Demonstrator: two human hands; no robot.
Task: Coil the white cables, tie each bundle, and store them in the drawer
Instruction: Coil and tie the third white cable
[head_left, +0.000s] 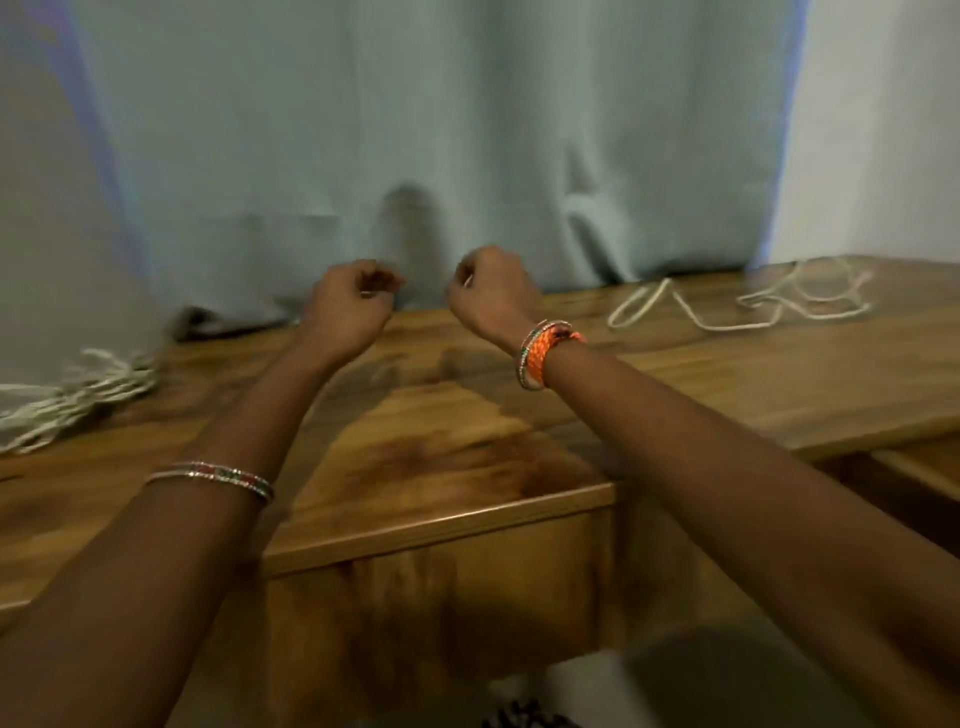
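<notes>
White cables: one loose (748, 304) far right on table (415, 415), one bunch (78, 395) at left. Both hands (348, 306) (491, 293) raised, fingers curled, apparently empty. Cable likely light, limp; grasp an end.

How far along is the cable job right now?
Early. Nothing looks stored, and no open drawer shows. A white cable bundle lies at the table's left edge; the blur hides any tie. Both the left hand and right hand are raised with curled fingers, apparently holding nothing. A loose white cable still sprawls uncoiled far right.
</notes>
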